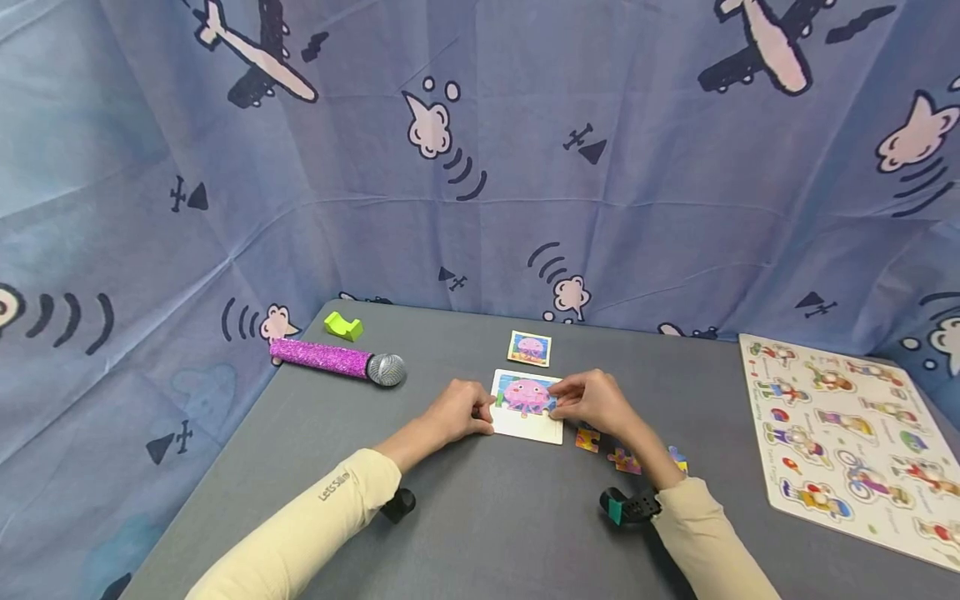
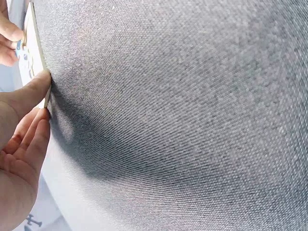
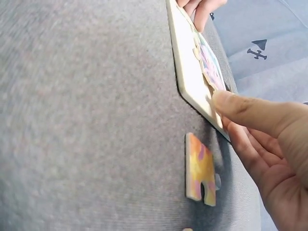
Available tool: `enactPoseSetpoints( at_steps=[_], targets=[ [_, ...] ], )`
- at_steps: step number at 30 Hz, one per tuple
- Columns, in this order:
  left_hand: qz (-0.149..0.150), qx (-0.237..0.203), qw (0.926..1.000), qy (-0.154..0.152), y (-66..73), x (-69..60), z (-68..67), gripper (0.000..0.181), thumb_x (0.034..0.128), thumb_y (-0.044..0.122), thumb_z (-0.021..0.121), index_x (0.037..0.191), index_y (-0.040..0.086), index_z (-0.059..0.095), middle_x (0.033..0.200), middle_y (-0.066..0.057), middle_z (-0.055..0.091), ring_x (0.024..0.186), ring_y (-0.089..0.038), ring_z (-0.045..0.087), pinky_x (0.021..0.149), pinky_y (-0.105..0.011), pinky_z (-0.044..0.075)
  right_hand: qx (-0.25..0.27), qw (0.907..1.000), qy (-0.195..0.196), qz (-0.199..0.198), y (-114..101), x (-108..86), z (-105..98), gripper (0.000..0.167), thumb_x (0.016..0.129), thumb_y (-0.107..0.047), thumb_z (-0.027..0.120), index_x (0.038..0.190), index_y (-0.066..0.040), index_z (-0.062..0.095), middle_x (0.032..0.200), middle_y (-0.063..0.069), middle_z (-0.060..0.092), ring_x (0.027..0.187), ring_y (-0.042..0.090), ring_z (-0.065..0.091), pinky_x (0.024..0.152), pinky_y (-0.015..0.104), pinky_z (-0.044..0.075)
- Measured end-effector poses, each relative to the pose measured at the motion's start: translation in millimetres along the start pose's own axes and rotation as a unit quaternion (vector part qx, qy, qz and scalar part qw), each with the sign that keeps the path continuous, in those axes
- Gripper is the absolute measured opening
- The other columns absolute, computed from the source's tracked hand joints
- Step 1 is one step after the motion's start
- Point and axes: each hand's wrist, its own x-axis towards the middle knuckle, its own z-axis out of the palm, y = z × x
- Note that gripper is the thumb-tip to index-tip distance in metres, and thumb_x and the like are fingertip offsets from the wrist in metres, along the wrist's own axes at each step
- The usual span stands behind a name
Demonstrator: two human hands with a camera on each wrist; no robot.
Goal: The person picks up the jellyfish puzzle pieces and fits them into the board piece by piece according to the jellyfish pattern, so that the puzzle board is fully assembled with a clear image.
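Note:
A small white puzzle board [image 1: 528, 428] lies on the grey table, its upper part filled with a pink octopus picture [image 1: 525, 395] on blue. My left hand [image 1: 459, 410] pinches the board's left edge between thumb and fingers, as the left wrist view also shows. At the right side of the picture, my right hand [image 1: 597, 403] pinches a bluish puzzle piece [image 2: 18, 48], mostly covered by the fingers. Below and right of the board lie loose jigsaw pieces, the nearest an orange and yellow piece [image 3: 201, 168]. Beyond the board is a small octopus picture card [image 1: 529, 348].
A glittery pink microphone [image 1: 330, 358] and a green curved block [image 1: 343, 326] lie at the back left. A large board with pictured figures [image 1: 847, 442] takes up the right side. Another loose puzzle piece [image 1: 624, 461] lies by my right forearm. A blue patterned curtain [image 1: 510, 167] hangs behind the table.

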Motion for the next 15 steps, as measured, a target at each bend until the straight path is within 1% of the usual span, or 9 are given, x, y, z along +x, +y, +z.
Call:
enactPoseSetpoints(
  at_steps=[4, 6, 10, 15],
  targets=[
    [-0.009, -0.001, 0.9999, -0.007, 0.6, -0.6, -0.4, 0.015, 0.0695, 0.007, 0.084, 0.067, 0.007, 0.069, 0.088, -0.008, 0.071, 0.097, -0.022, 0.067, 0.076, -0.027, 0.052, -0.006, 1.0, -0.001, 0.001, 0.0, -0.8, 0.4, 0.027, 0.07, -0.006, 0.084, 0.093, 0.004, 0.073, 0.077, 0.009, 0.071, 0.066, 0.013, 0.066, 0.06, 0.023, 0.053],
    [-0.012, -0.003, 0.9999, -0.008, 1.2, -1.0, -0.6, 0.015, 0.0697, 0.008, 0.084, 0.068, 0.007, 0.07, 0.09, -0.008, 0.072, 0.098, -0.022, 0.067, 0.078, -0.029, 0.052, 0.0, 1.0, -0.003, 0.009, 0.6, -0.8, 0.6, 0.028, 0.07, -0.005, 0.084, 0.094, 0.004, 0.073, 0.078, 0.009, 0.071, 0.067, 0.011, 0.065, 0.061, 0.022, 0.053],
    [-0.008, 0.003, 1.0, -0.005, 1.8, -1.8, -0.9, 0.015, 0.0691, 0.007, 0.084, 0.067, 0.007, 0.069, 0.088, -0.007, 0.071, 0.097, -0.022, 0.067, 0.077, -0.029, 0.052, 0.02, 0.9996, -0.011, 0.015, 2.2, -0.6, 0.8, 0.031, 0.07, -0.004, 0.083, 0.097, 0.006, 0.071, 0.082, 0.011, 0.071, 0.069, 0.01, 0.065, 0.062, 0.021, 0.053],
    [-0.007, 0.002, 1.0, -0.002, 1.5, -2.3, -0.8, 0.015, 0.0695, 0.008, 0.084, 0.067, 0.007, 0.069, 0.086, -0.007, 0.07, 0.098, -0.022, 0.067, 0.075, -0.027, 0.052, 0.052, 0.9984, -0.001, 0.021, 2.8, -1.4, 1.4, 0.03, 0.072, 0.0, 0.081, 0.099, 0.008, 0.069, 0.085, 0.015, 0.071, 0.072, 0.015, 0.067, 0.063, 0.022, 0.053]
  ],
)
